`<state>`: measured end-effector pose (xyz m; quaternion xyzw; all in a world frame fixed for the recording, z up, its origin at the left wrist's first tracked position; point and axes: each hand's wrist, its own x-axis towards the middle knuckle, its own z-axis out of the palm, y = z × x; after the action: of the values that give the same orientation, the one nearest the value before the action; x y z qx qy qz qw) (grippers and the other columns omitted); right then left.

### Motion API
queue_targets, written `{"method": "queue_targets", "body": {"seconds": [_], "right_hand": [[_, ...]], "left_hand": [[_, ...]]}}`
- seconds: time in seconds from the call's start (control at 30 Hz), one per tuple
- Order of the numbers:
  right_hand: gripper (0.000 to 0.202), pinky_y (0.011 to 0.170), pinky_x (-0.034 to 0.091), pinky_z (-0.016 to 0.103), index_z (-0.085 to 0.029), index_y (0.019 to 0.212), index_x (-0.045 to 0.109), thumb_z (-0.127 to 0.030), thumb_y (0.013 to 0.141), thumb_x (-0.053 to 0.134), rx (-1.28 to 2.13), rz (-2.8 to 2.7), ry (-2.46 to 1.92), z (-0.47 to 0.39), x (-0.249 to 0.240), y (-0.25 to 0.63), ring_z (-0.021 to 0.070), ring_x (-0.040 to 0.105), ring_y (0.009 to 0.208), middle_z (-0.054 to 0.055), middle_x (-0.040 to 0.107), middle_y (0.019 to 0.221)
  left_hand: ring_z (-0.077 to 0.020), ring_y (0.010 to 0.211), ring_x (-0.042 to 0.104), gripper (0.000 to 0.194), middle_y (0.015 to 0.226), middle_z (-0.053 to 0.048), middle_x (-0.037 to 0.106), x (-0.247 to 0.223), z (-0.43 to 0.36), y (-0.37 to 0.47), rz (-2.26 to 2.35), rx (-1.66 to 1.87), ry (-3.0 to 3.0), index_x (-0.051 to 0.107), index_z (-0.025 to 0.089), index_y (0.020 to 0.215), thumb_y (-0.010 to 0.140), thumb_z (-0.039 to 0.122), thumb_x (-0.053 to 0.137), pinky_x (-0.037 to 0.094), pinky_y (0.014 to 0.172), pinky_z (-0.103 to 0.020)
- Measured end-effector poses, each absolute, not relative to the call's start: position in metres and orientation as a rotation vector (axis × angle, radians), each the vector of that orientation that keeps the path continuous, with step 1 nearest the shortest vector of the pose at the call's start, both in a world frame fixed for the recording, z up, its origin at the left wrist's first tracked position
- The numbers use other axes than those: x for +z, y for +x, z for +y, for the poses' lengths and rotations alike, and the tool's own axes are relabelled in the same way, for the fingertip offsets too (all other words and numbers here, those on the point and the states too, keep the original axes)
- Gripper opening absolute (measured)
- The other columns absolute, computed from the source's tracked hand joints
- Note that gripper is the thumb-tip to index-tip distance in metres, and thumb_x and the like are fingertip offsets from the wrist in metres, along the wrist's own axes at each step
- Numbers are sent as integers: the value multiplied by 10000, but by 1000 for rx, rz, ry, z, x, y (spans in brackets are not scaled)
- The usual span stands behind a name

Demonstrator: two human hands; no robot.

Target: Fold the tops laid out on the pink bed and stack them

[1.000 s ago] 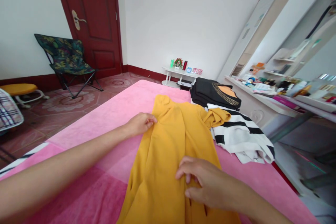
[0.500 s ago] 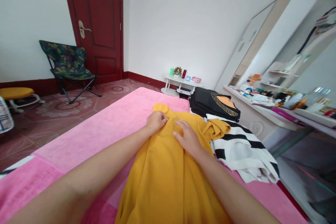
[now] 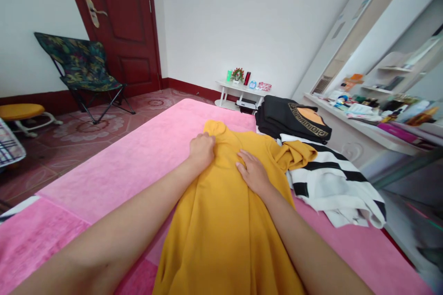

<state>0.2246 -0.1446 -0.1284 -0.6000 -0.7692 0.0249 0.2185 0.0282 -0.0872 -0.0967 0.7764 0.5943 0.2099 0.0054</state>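
Note:
A mustard-yellow dress [image 3: 218,221] lies spread lengthwise on a pink bed cover [image 3: 138,147], its neckline at the far end. My left hand [image 3: 202,151] is closed on the dress's left edge near the shoulder, the fingertips partly hidden behind the knuckles. Flat on the upper front of the dress rests my right hand [image 3: 254,171], fingers stretched out. One short sleeve [image 3: 297,154] sticks out to the right, bunched and twisted. It overlaps a black-and-white striped garment [image 3: 335,184].
Folded black clothes [image 3: 294,120] are stacked at the bed's far right. A dressing table [image 3: 363,124] crowded with bottles runs along the right side. Beyond the bed stands a low white table [image 3: 238,85]. A camping chair [image 3: 83,69] and a yellow stool [image 3: 20,111] are at the left.
My right hand has come down flat onto the dress, where it was slightly raised with curved fingers. My left hand has turned knuckles-up at the dress's edge. The view has shifted a little.

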Motion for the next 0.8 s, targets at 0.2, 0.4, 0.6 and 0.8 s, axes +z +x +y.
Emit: {"method": "queue_targets", "body": {"seconds": [0.2,0.4,0.6,0.8], "right_hand": [[399,1079,307,381,-133,1226,550,-296,884,423,109,-2071,-1583,-144,-134,226,213,459,1247,128,520,1340],[351,1060,337,396,-155,1164,576,-274,865,435,-198,-1815,-1712,-151,-105,266,236,433,1262,131,487,1356],[501,924,390,480,-142,1143,581,-447,747,599,-523,-1464,-2251,-146,-65,360,351,432,1205,199,428,1361],[332,724,452,482,-148,647,650,-447,756,558,-134,-1185,-2274,-150,-46,412,352,618,847,181,644,758]], "left_hand": [[-247,1294,387,428,1402,-111,439,-107,-115,56,1173,684,2767,521,171,1269,910,385,427,273,1095,-392],[-268,1409,169,544,1516,-81,274,-132,-113,57,1241,498,2746,448,218,1360,931,520,303,128,1129,-490],[-264,1407,181,503,1510,-70,289,-128,-115,58,1260,505,2741,473,250,1335,921,499,335,118,1126,-503],[-296,1385,230,479,1479,-104,343,-131,-117,57,1240,581,2767,509,215,1302,916,464,374,168,1104,-540]]}}
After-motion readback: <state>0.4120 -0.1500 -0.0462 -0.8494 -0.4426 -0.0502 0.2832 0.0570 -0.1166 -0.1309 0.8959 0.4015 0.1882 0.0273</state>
